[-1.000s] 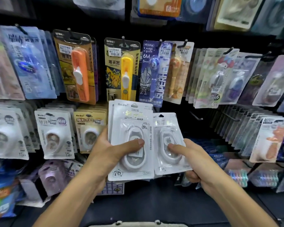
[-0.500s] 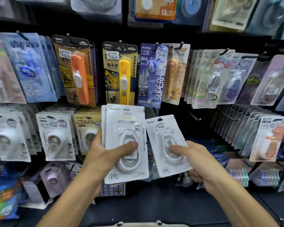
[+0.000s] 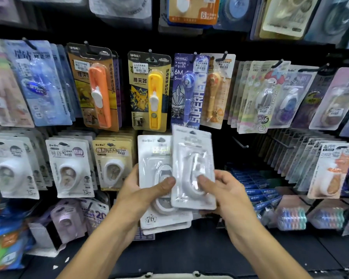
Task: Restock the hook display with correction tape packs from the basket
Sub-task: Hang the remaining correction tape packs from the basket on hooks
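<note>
Hook display (image 3: 240, 144) | hands: left (image 3: 141, 195) grips stack (image 3: 155, 158), right (image 3: 226, 192) pinches pack (image 3: 191, 150)

At about 2 o'clock from the hands, a bare hook (image 3: 240, 142) juts out of a dark open gap. Hanging packs crowd its sides: the yellow clip-pusher pack (image 3: 149, 91) at 11 o'clock, the purple correction tape pack (image 3: 187, 91) at 12, and angled white packs (image 3: 328, 170) at 3.

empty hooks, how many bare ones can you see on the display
2, both right of the hands in the lower row: one bare hook beside the pack in the right hand, another further right before the slanted packs. More may be hidden behind packs.
</note>
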Action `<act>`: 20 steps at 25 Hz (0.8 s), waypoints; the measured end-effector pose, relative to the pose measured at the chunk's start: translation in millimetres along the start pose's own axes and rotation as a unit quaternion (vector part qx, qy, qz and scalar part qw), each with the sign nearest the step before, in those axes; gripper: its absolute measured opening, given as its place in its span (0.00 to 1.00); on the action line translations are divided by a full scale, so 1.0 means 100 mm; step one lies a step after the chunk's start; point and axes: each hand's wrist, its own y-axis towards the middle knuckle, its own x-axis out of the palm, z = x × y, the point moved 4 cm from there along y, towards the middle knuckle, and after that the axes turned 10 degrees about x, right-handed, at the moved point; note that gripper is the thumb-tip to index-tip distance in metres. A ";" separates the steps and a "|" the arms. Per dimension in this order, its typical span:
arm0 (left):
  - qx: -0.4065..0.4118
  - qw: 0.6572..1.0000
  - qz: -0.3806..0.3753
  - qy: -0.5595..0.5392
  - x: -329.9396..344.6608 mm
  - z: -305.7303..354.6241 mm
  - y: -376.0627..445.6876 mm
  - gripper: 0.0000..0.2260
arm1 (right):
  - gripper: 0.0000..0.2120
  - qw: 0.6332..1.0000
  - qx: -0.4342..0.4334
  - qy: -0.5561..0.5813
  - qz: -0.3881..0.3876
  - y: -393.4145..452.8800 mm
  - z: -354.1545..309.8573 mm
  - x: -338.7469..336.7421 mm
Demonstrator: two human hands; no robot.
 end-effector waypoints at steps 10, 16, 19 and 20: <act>0.049 0.996 0.073 0.022 -0.20 0.13 0.04 0.27 | 0.08 0.991 0.072 -0.044 0.108 0.02 0.04 -0.30; 0.060 0.996 0.061 0.038 -0.06 0.07 -0.01 0.29 | 0.26 0.998 0.021 -0.066 0.007 0.03 0.15 -0.08; 0.022 0.999 -0.002 0.042 0.11 -0.03 -0.08 0.26 | 0.18 0.990 -0.022 -0.114 -0.082 -0.04 0.18 0.14; 0.006 0.999 -0.013 0.033 0.13 -0.04 -0.08 0.24 | 0.16 0.993 -0.023 -0.090 -0.074 -0.03 0.16 0.13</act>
